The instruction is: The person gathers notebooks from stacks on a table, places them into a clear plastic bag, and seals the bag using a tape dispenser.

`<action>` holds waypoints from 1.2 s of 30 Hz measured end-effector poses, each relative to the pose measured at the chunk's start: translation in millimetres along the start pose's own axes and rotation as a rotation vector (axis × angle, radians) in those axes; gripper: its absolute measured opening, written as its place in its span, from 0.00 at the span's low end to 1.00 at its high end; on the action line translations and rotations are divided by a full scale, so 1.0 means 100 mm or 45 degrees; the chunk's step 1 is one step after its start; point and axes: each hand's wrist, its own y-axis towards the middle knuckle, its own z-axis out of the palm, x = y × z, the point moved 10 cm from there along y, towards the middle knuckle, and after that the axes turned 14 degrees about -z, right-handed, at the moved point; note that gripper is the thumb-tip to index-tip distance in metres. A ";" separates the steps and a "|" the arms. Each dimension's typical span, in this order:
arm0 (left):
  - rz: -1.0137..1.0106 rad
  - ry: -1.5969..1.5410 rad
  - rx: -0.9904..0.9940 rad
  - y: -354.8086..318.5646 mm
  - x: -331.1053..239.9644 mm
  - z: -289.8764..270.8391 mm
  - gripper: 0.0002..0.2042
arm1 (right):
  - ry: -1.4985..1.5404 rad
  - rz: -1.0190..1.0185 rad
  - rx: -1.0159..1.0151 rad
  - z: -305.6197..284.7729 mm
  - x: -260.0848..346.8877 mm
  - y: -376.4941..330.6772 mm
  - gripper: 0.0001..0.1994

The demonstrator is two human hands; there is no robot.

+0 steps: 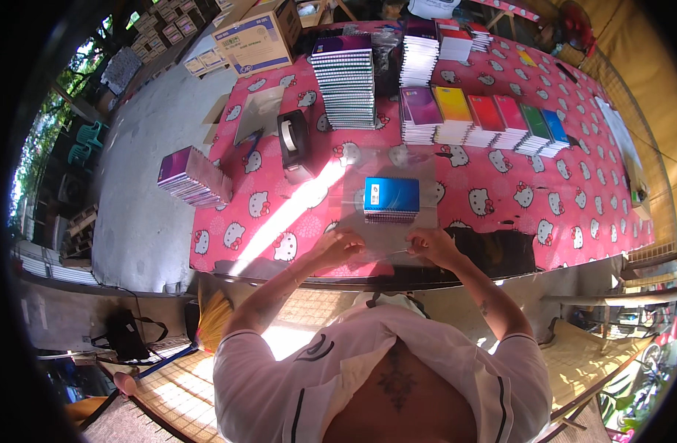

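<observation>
A short stack of spiral notebooks (391,195) with a blue cover on top lies on a clear plastic sheet (427,166) near the table's front edge. My left hand (340,245) pinches the sheet's near edge, just left of the stack. At the other near corner, my right hand (431,246) has its fingers closed on the same plastic. A fold of the sheet stretches between both hands. Whether the plastic is a flat sheet or a bag, I cannot tell.
A tape dispenser (292,144) stands left of the sheet, with a purple-covered notebook stack (193,176) beyond it. Tall notebook stacks (343,85) and a row of coloured notebooks (480,122) stand farther back. A cardboard box (256,40) sits at the far left on the pink patterned tablecloth (493,199).
</observation>
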 end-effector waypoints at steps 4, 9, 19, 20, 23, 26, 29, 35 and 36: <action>-0.040 -0.016 0.028 0.03 -0.04 -0.01 0.10 | -0.107 -0.022 -0.038 0.00 -0.06 -0.02 0.12; 0.111 0.167 -0.141 -0.07 -0.16 -0.15 0.12 | -0.193 -0.069 0.070 0.00 0.19 0.05 0.10; -0.349 -1.103 -0.169 0.71 0.47 -0.56 0.07 | -0.840 -0.227 -0.490 -0.54 0.82 0.33 0.20; -0.437 -1.128 -0.124 0.74 0.54 -0.49 0.08 | -0.797 -0.274 -0.360 -0.26 0.89 0.38 0.21; -0.607 -1.150 -0.017 0.79 0.71 -0.42 0.10 | -0.838 -0.289 -0.339 0.16 0.92 0.51 0.27; -0.500 -0.934 -0.143 0.92 0.63 -0.70 0.10 | -0.861 -0.229 -0.360 0.23 0.84 0.54 0.31; -0.136 -0.446 -0.452 1.36 0.06 -1.13 0.09 | -0.876 -0.207 -0.356 0.22 0.79 0.54 0.32; 0.264 0.429 -0.318 2.28 -0.28 -0.61 0.06 | -0.891 -0.187 -0.295 0.21 0.88 0.63 0.32; 0.329 0.591 -0.347 2.33 -0.21 -0.53 0.06 | -0.885 -0.208 -0.308 0.22 0.91 0.65 0.32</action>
